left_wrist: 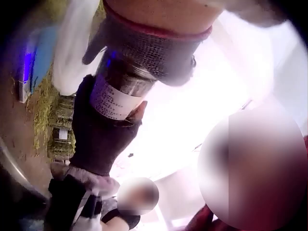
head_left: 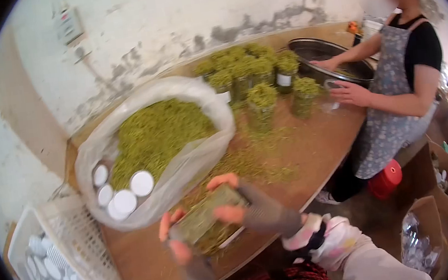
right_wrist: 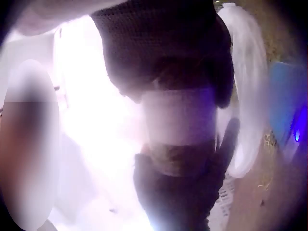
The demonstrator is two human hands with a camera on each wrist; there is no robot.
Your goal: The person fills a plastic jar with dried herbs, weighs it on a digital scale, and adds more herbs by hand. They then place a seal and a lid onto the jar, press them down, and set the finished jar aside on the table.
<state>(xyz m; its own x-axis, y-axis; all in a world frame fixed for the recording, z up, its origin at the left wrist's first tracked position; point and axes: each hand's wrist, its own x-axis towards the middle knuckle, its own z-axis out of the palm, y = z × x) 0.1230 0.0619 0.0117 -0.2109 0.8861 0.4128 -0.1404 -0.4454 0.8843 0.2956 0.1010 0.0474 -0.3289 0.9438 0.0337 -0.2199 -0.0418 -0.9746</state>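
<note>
A clear jar [head_left: 210, 214] packed with green dried plant strands lies tilted on its side between both hands, just over the near part of the table. My left hand [head_left: 192, 257], in a grey glove with bare fingertips, grips one end. The other end is held by my right hand [head_left: 259, 209], gloved alike, its thumb across the jar's side. A printed white label [left_wrist: 116, 103] wraps the jar in the left wrist view. Blurred in the right wrist view, the same label [right_wrist: 180, 115] shows between the two gloves.
Behind the hands, a plastic-lined basin [head_left: 221, 112] holds green strands and several white lids [head_left: 141, 183]. A white crate [head_left: 68, 229] of lids stands left. Several filled jars [head_left: 262, 105] stand at the back. Another person [head_left: 398, 65] works beside a metal basin [head_left: 302, 48].
</note>
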